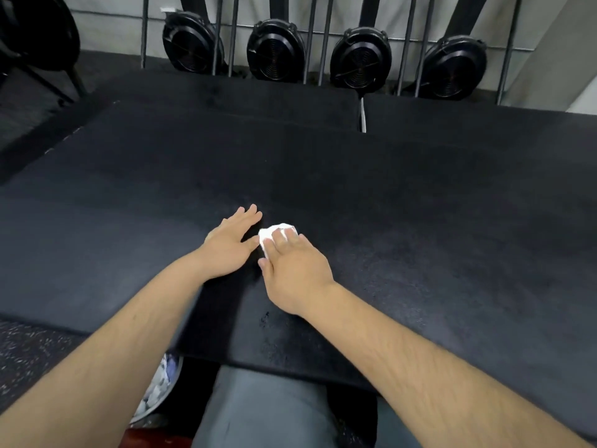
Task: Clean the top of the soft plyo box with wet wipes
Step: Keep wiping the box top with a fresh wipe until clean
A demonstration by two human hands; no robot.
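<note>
On top of soft plyo box (420,205): both hands & one wet wipe (274,232), approx mid-width of box, nearer its front edge than its back.
Wet wipe: white, bunched into a small wad, lying on box top under R hand. Wadding likely gives a thicker pad to push.
R hand (295,273): fingers (292,236) lie fairly straight over wipe & press it down onto box. Grip not closed, no pinch seen. Palm-down press probably spreads force for scrubbing.
L hand (227,247): flat on box top just left of wipe, thumb tip almost touching it. Grip open, holds nothing. Looks like a brace, steadying body & the soft top.
Box surface: black, matte. Faint paler patches twd front edge & right side; can't tell if damp or dust.
Progress (est.): wiping under way; much of top likely not yet covered, given box size vs wipe.
Below front edge of box: tub (158,389) w/ crumpled white bits, perhaps used wipes; speckled floor (32,350).
Beyond back edge of box: row of round black flywheel units (274,51) against wall.
</note>
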